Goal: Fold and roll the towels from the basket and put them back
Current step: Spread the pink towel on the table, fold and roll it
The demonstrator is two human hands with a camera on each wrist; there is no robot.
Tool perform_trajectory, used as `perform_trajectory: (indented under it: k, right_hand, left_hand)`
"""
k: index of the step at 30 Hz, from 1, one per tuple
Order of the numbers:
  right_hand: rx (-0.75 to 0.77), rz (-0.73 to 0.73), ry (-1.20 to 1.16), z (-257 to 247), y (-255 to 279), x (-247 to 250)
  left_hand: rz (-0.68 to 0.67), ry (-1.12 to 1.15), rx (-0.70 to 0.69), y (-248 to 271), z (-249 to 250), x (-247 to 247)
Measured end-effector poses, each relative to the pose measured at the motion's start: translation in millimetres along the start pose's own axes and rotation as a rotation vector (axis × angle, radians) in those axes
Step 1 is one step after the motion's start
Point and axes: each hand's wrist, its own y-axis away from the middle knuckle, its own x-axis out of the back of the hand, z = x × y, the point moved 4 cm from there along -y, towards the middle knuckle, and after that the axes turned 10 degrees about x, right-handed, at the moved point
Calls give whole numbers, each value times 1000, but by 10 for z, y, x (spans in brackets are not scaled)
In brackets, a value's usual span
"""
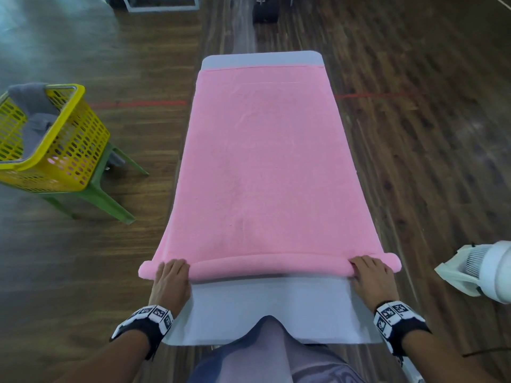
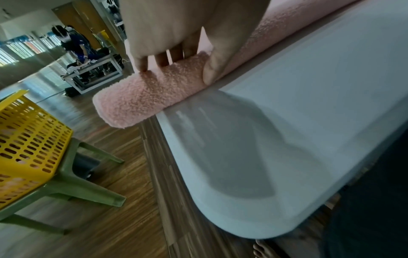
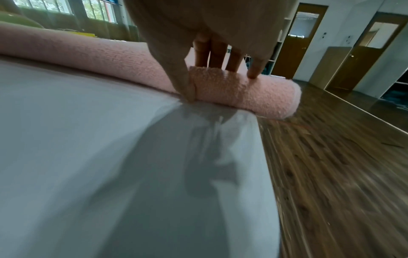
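From the head view, a long pink terry towel (image 1: 262,161) lies flat along a narrow white tabletop (image 1: 271,308), covering nearly its full length, with a strip of bare top at the far end and a wider one at the near end. The near edge of the towel is wound into a slim roll whose two ends overhang the sides of the tabletop. The left hand (image 1: 171,280) is curled over the roll near its left end, and the right hand (image 1: 370,277) is curled over it near its right end; the two hands are well apart. A yellow perforated plastic basket (image 1: 69,145) sits on a green plastic stool (image 1: 110,200) to the left on the wooden floor, with grey towels (image 1: 33,106) draped inside it. A white fan (image 1: 486,269) stands at the right edge.

In the left wrist view, the left hand (image 2: 176,34) clamps the roll, fingers (image 2: 141,64) on top and thumb against the near side by the tabletop (image 2: 287,122). The basket (image 2: 28,139) shows at the lower left.

In the right wrist view, the right hand (image 3: 209,34) grips the roll in the same manner, fingertips (image 3: 253,73) over the top and thumb down at the tabletop (image 3: 88,139).
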Motion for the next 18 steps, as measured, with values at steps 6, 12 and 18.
perform_trajectory:
  k: [6, 12, 18]
  right_hand:
    - [-15, 166, 0, -28, -287, 263]
    - [96, 50, 13, -117, -84, -1]
    - [-8, -23, 26, -89, -218, 145]
  left_hand:
    - [60, 4, 131, -179, 79, 104]
    - [-13, 51, 30, 35, 150, 6]
    - [-27, 14, 21, -140, 122, 206]
